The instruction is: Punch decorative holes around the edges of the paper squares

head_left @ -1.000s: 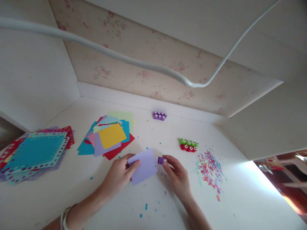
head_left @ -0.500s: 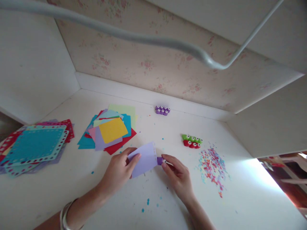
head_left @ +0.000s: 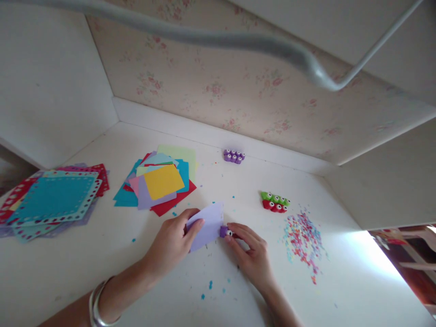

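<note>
My left hand [head_left: 175, 236] pinches a sheet of lilac paper [head_left: 209, 225] between thumb and fingers, holding it tilted over the white table. Small punched marks run along the paper's right edge, faint from here. Closed around a small purple craft punch [head_left: 224, 231] with a white-and-black button is my right hand [head_left: 250, 250]. The punch sits at the paper's right edge, near the lower corner; whether its jaw is around the edge I cannot tell. Left of my left hand lies a pile of uncut-edged coloured papers [head_left: 164, 181] with a yellow one on top.
Papers with punched borders [head_left: 56, 200] are stacked at far left. Purple punches [head_left: 234, 156] stand by the back wall, and green and red punches [head_left: 275, 202] to the right. Beside them spreads a heap of paper confetti [head_left: 303, 240]. A pale cable [head_left: 218, 38] crosses overhead.
The punch has shifted down along the paper's right edge and turned slightly in my right hand. My left hand keeps hold of the lilac paper. The camera view has moved a little.
</note>
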Motion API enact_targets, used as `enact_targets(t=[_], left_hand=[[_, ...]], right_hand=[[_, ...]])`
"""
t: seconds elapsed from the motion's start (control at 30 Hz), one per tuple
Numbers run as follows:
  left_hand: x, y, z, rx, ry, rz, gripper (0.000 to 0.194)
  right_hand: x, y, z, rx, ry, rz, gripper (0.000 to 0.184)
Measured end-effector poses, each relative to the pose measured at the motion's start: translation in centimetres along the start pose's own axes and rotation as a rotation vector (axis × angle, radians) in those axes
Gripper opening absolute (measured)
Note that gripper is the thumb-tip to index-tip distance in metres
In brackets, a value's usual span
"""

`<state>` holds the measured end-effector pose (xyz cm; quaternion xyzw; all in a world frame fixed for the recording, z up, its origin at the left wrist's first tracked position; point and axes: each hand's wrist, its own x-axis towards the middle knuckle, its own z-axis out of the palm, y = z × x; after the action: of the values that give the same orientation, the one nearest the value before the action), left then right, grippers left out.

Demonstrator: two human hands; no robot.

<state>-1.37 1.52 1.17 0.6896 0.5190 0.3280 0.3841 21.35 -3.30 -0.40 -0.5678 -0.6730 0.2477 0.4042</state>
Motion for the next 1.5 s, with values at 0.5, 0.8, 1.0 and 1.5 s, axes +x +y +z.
enact_targets(t=[0.5,0.8,1.0,1.5], left_hand=[[-0.8,0.0,-0.3,0.471,0.162,0.424,0.046],[-1.6,-0.1,0.5,0.468,-0.126,0.37,0.03],[-2.0,0.5,0.4,0.526,-0.191,0.35,0.036],[-2.6,0.3,1.3,0.545,-0.215,0.392,0.029]], right_hand=[[0.5,-0.2,-0.3,-0.044,-0.093,0.038,0.019],[0.8,-0.3,-0.1,-0.066,-0.034,0.079,0.014],[0.9,-0.3,0.0,-0.088,-0.01,0.109,0.014],[1.2,0.0,0.1,-0.103,0.006,0.121,0.015]])
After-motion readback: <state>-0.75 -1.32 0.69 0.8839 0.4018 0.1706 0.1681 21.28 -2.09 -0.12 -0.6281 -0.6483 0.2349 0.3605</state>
